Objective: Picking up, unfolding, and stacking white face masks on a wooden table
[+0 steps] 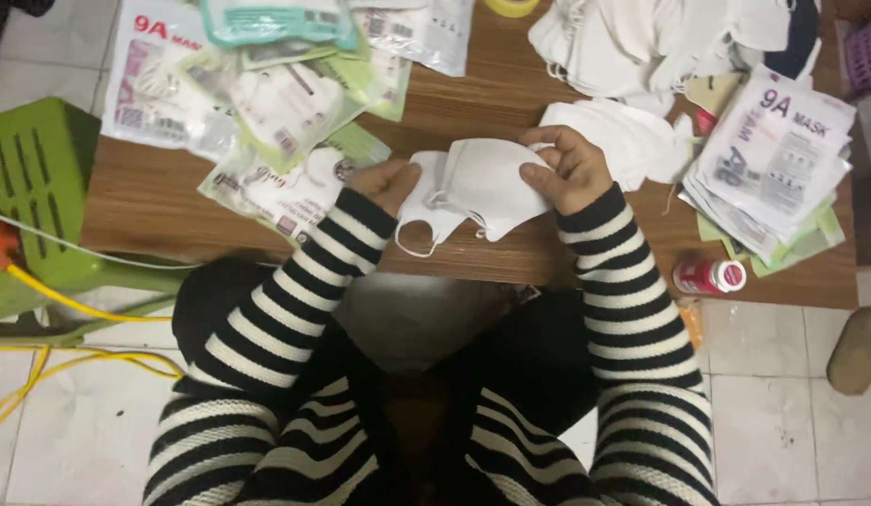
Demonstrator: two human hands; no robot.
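Both my hands hold folded white face masks [478, 187] over the near edge of a low wooden table [155, 201]. My left hand [387, 183] grips the masks' left side, thumb on top. At their right side my right hand [568, 167] pinches the upper edge. White ear loops hang down below the masks. My sleeves are black and white striped.
Sealed mask packets [267, 103] lie at the table's left. A heap of loose white masks [642, 47] sits at the back right, flat empty packets [777, 159] stacked beside it. A small red bottle [707, 276] lies near the right front edge. A green plastic stool [33, 187] and yellow cables [70, 305] are at left.
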